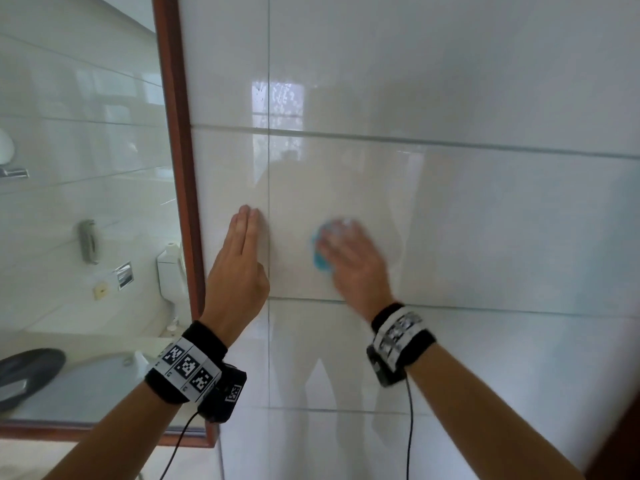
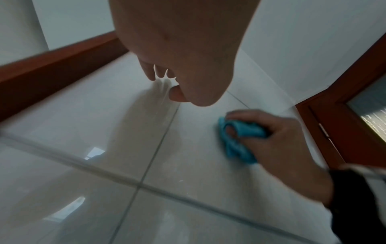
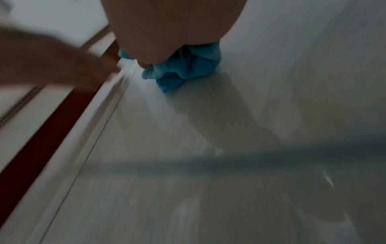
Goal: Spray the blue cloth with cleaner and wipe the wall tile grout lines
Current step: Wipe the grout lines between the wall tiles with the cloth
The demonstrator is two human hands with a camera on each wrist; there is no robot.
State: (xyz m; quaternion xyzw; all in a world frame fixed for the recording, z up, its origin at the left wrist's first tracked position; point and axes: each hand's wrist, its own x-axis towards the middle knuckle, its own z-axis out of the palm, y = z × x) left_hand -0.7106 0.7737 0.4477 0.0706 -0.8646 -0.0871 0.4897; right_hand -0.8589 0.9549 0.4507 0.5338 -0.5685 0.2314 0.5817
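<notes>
My right hand (image 1: 341, 247) grips a bunched blue cloth (image 1: 319, 259) and presses it against the glossy white wall tile (image 1: 485, 220), right of a vertical grout line (image 1: 269, 168). The left wrist view shows the cloth (image 2: 238, 142) wadded under my right hand's curled fingers (image 2: 277, 132); the right wrist view shows the cloth (image 3: 181, 71) bulging from under the palm, blurred by motion. My left hand (image 1: 244, 230) lies flat on the tile with straight fingers, just left of that grout line and level with the cloth. A horizontal grout line (image 1: 415, 140) runs above both hands, another (image 1: 485, 308) below.
A red-brown wooden mirror frame (image 1: 180, 161) runs down the wall at the left, close to my left hand. The mirror (image 1: 69, 202) reflects bathroom tiles and fittings. In the left wrist view a red-brown door frame (image 2: 342, 118) stands beyond the cloth.
</notes>
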